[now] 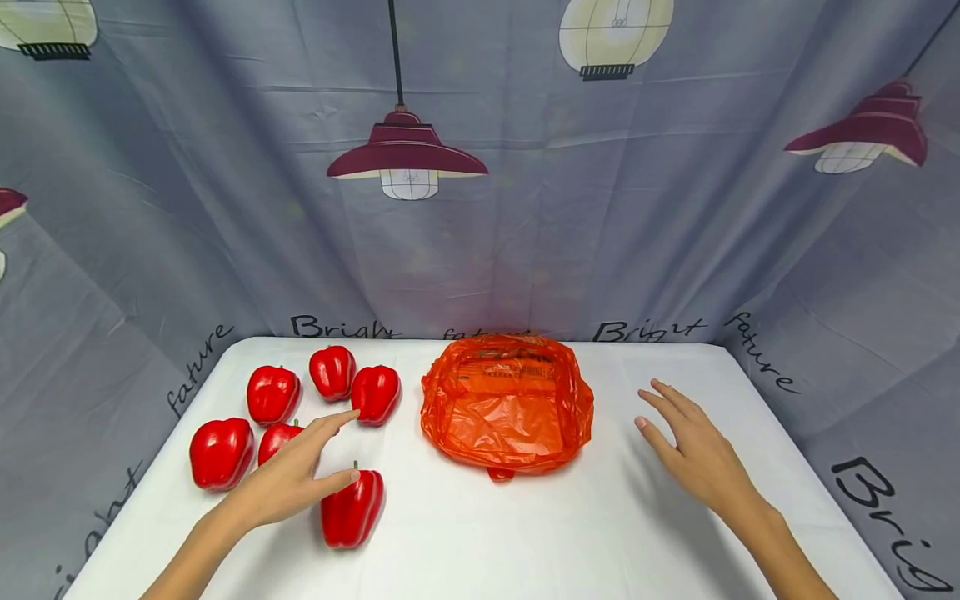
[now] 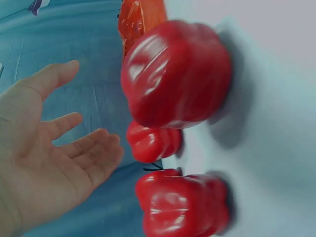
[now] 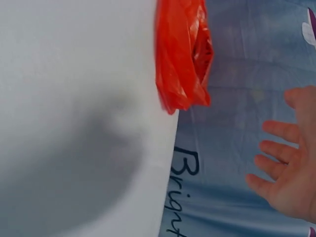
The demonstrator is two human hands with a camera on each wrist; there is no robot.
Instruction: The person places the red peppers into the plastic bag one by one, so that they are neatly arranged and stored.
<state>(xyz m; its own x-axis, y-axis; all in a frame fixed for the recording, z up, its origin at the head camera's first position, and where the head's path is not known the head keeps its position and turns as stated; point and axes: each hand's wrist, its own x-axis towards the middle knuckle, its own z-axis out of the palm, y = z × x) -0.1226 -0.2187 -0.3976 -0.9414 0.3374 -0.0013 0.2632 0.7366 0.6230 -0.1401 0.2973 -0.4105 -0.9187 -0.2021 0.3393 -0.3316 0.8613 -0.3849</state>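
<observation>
Several glossy red bell peppers lie at the left of the table; the nearest bell pepper (image 1: 352,510) is just beside the thumb of my left hand (image 1: 296,473). That hand hovers over the group, fingers extended, and partly covers one pepper (image 1: 277,437) behind it. In the left wrist view the palm (image 2: 59,168) faces the peppers (image 2: 177,74) with a gap between. An orange-red plastic bag (image 1: 510,417) stands mid-table, its mouth spread wide. My right hand (image 1: 697,454) is held above the table to the right of the bag (image 3: 180,54), apart from it, fingers spread and holding nothing.
A white cloth covers the table (image 1: 465,533). Grey curtains (image 1: 510,250) printed with lamps and lettering enclose its back and sides. Farther peppers sit near the left back edge, including one pepper (image 1: 332,372) and another (image 1: 377,395) left of the bag.
</observation>
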